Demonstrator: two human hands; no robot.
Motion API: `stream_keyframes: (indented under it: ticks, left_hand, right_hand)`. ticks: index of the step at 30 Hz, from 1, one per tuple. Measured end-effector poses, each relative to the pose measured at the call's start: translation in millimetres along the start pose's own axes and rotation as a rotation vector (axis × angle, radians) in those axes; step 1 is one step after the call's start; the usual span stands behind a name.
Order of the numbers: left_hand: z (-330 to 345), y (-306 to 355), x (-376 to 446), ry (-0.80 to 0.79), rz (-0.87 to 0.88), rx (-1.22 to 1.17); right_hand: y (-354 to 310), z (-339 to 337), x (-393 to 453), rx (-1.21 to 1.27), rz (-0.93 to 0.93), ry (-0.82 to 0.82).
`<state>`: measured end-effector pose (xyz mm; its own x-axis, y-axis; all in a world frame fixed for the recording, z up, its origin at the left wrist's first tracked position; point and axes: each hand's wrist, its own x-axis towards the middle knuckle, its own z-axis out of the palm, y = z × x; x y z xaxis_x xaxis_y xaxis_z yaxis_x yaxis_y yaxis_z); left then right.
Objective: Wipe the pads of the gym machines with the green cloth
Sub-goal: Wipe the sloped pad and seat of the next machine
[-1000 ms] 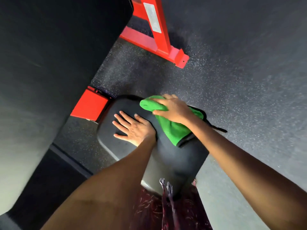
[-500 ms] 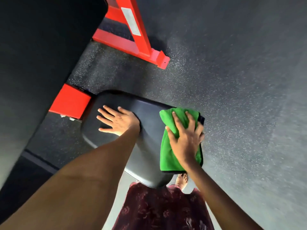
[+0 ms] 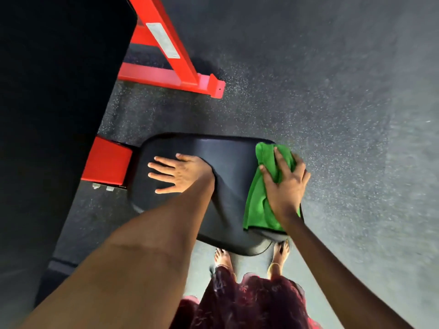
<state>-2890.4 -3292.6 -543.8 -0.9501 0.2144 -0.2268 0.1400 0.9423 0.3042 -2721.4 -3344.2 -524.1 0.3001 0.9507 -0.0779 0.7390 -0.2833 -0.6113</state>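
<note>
The right hand [image 3: 283, 184] has swept the green cloth [image 3: 260, 205] from the far middle of the black seat pad [image 3: 232, 162] over to its right edge, where the cloth now drapes along that side. The right grip lies flat, fingers spread and pressing the cloth down, not curled round it. The left hand [image 3: 177, 173] stays flat on the pad's left part, fingers straight, steadying it beside the red frame [image 3: 107, 161]. Judging by this, the right side is getting covered, while the strip under the left hand and the large dark back pad [image 3: 54, 91] probably remain to be wiped.
</note>
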Motion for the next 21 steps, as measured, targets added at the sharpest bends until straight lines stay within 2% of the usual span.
stream_keyframes:
  ticks: [2, 5, 6, 8, 9, 12, 16, 18, 21]
  left_hand:
    - [0, 2, -3, -0.013, 0.056, -0.036]
    - [3, -2, 2, 0.019, 0.023, -0.038]
    - [2, -5, 5, -0.022, 0.036, 0.007]
    - [0, -10, 7, -0.236, 0.100, 0.079]
    - [1, -10, 8, -0.259, 0.093, 0.054]
    - [-5, -7, 1, -0.103, 0.092, 0.027]
    - [-13, -4, -4, -0.122, 0.095, 0.083]
    - [-13, -6, -2, -0.168, 0.155, 0.134]
    - [-16, -19, -3, -0.235, 0.372, 0.219]
  right_hand:
    - [-1, -1, 11, 0.043, 0.060, -0.028]
    - [1, -1, -8, 0.068, 0.044, 0.014]
    - [3, -1, -25, 0.062, 0.032, 0.037]
    - [8, 0, -64, 0.064, 0.035, 0.057]
    - [10, 0, -80, 0.062, 0.040, 0.054]
    - [16, -3, -79, 0.051, 0.033, 0.034]
    - [2, -6, -37, -0.015, 0.078, -0.026]
    - [2, -3, -36, -0.045, 0.086, -0.016]
    - [7, -1, -71, -0.109, 0.036, -0.024]
